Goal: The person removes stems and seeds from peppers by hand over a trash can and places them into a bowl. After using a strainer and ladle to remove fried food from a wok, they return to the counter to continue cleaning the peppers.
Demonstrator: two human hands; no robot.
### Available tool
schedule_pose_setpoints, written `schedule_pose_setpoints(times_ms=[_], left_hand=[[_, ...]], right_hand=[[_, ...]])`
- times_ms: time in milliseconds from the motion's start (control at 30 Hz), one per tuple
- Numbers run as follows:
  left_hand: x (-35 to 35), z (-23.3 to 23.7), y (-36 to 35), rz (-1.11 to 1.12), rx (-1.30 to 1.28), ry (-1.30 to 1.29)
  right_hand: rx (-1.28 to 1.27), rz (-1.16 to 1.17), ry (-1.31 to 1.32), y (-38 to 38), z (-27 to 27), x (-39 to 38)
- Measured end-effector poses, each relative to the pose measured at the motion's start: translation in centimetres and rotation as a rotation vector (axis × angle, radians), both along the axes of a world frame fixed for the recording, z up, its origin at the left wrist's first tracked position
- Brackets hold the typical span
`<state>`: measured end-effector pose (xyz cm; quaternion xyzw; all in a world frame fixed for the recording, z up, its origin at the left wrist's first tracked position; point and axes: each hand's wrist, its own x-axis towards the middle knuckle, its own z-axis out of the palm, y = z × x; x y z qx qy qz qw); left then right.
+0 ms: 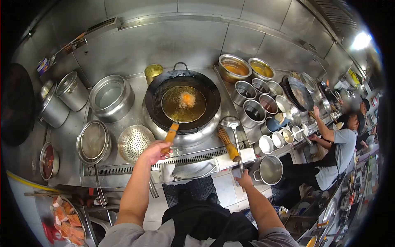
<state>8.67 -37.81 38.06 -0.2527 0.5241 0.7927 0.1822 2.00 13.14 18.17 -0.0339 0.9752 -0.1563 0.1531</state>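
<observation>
My left hand (pixel 155 153) is closed round the wooden handle (pixel 172 133) of a round wire strainer, whose ring lies in the oil of a black wok (pixel 212 92). An orange piece (pixel 187 100) with pale bubbles round it sits in the oil within the ring. At the counter's front edge, my right hand (pixel 245 180) is on the long handle of a metal ladle (pixel 230 122), its bowl resting on the counter right of the wok. A bamboo brush (pixel 227 144) lies beside the ladle handle. A perforated skimmer (pixel 135 143) rests left of the wok.
Metal pots (pixel 110 99) and a mesh strainer (pixel 93 142) stand at left. Sauce containers (pixel 252 113) and bowls (pixel 235 68) are at right, with a handled pot (pixel 270 169) nearer. Orange chunks (pixel 68 220) fill a tray at lower left. Another person (pixel 339 152) works at far right.
</observation>
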Motion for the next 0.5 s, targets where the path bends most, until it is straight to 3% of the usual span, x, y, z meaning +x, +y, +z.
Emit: schedule_pose_setpoints(times_ms=[67, 133, 300, 400, 433, 467, 500], left_hand=[[-1.1, 0.3, 2.1, 0.033, 0.035, 0.048], [-1.7, 2.9, 3.7, 0.149, 0.178, 0.160], [1.0, 5.3, 6.6, 0.182, 0.072, 0.260], [2.9, 4.5, 8.5, 0.231, 0.168, 0.366], [2.7, 4.2, 9.0, 0.235, 0.169, 0.365], [2.3, 4.1, 9.4, 0.255, 0.184, 0.375], [2.1, 4.2, 9.7, 0.276, 0.199, 0.387]], right_hand=[[-0.044, -0.241, -0.196, -1.7, 5.2, 0.5], [-0.035, -0.228, -0.144, -1.9, 7.5, -0.1], [-0.133, -0.172, 0.089, -1.0, 12.7, 0.1], [-0.582, 0.011, 0.237, -3.6, 13.9, -2.7], [-0.866, -0.071, -0.074, -6.2, 17.5, -3.2], [-1.143, -0.042, -0.223, -8.6, 19.4, -4.1], [-1.202, 0.008, -0.262, -10.8, 21.4, -4.8]])
